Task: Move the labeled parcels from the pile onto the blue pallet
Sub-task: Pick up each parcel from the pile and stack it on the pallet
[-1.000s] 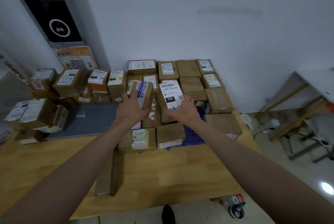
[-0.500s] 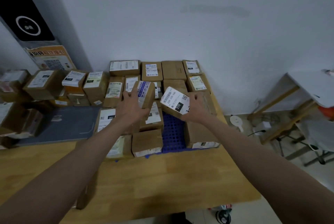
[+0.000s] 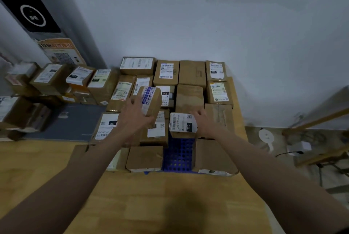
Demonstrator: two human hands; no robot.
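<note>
left hand [image 3: 135, 115] fingers curled round blue-striped parcel [image 3: 150, 100], held tilted above stack | right hand [image 3: 204, 120] gripping 220 parcel [image 3: 182, 125] on its right side | bare blue pallet [image 3: 178, 155] slot directly below/toward person, right hand nearer

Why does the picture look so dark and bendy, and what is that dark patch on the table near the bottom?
Head view: the room is dimly lit, so colours look dull; the wide lens bends the edges, and the boxes at far left look smeared; the dark patch on the table looks like a soft shadow, perhaps the person's own; the label on the parcel by the right hand stays readable.
</note>
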